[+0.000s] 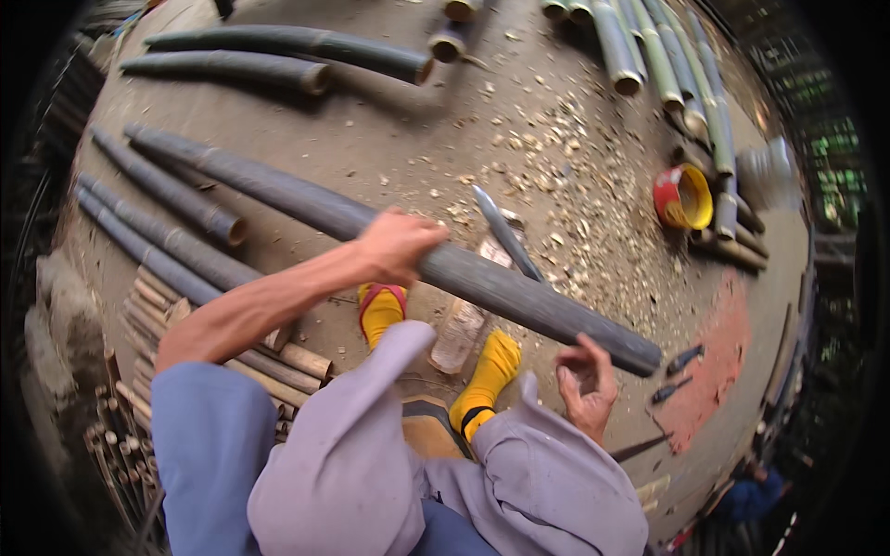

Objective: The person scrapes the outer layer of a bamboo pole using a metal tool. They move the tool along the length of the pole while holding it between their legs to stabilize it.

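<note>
My left hand (pixel 400 246) is closed around the middle of a long dark bamboo pole (pixel 538 301), which slants from the far left down to the near right. Beside the pole's near right end, my right hand (pixel 588 385) has its fingers bent and apart, with nothing visible in them. Under the pole lies a worn wooden block (pixel 458 335) between my feet in yellow socks. A grey pointed blade (pixel 501 227) rises beyond the pole next to the block, its lower part hidden by the pole.
Several bamboo poles (pixel 181 190) lie at left, above cut short lengths (pixel 301 360). More poles (pixel 660 65) lie far right near a red and yellow bucket (pixel 683 196). Chips (pixel 565 167) litter the ground. Dark-handled tools (pixel 684 360) lie by a reddish patch (pixel 709 371).
</note>
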Demonstrator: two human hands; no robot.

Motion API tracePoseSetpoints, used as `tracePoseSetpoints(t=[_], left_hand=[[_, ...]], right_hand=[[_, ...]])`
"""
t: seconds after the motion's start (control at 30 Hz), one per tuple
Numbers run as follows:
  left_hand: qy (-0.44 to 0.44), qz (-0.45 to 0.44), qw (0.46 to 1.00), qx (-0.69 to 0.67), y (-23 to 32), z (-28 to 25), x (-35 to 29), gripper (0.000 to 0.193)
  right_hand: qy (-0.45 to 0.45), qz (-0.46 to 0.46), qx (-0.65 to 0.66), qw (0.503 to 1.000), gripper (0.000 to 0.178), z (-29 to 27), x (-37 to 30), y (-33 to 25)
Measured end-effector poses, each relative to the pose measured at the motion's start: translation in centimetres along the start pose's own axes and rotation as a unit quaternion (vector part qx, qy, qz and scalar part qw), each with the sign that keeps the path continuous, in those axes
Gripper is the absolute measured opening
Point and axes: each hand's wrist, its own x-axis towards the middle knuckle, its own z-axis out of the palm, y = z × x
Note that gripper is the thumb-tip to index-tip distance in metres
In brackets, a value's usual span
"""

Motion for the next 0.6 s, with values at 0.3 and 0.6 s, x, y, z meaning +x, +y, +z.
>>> tracePoseSetpoints(t=[0.3, 0.6], left_hand=[[0.005, -0.05, 0.998, 0.049, -14.9, 0.6, -5.1, 0.071], [0.002, 0.012, 0.996, 0.088, -1.8, 6.0, 2.7, 0.09]], right_hand=[[-0.009, -0.105, -0.236, 0.966, 0.066, 1.7, 5.4, 6.9], [-0.027, -0.136, -0.212, 0.967, 0.048, 5.5, 8.7, 8.6]])
